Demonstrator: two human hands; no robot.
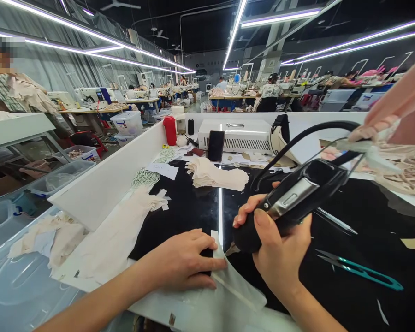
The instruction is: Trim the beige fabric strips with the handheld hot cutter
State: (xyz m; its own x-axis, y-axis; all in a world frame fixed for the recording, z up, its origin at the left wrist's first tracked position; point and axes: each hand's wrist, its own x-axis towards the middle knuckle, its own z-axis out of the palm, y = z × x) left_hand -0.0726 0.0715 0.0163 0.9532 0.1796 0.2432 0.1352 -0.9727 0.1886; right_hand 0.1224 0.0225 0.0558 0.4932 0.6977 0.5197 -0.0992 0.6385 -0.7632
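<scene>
My left hand [193,260] lies with fingers stretched out on a thin whitish fabric piece [240,288] at the table's near edge. Its fingertips press on the piece's narrow upper end. My right hand [280,244] is wrapped round a black corded hand tool [290,198] with a silver panel, held at a tilt. The tool's small tip is low, beside the fabric and close to my left fingertips; whether they touch is unclear. A thick black cord [297,138] arches up from the tool's rear end.
Teal thread snips [363,272] and a pen [337,221] lie to the right on the black surface. Beyond my hands sit a stack of cream fabric pieces [217,175], a phone [216,146] and a white vented box [235,133]. More cream fabric [117,235] lies left.
</scene>
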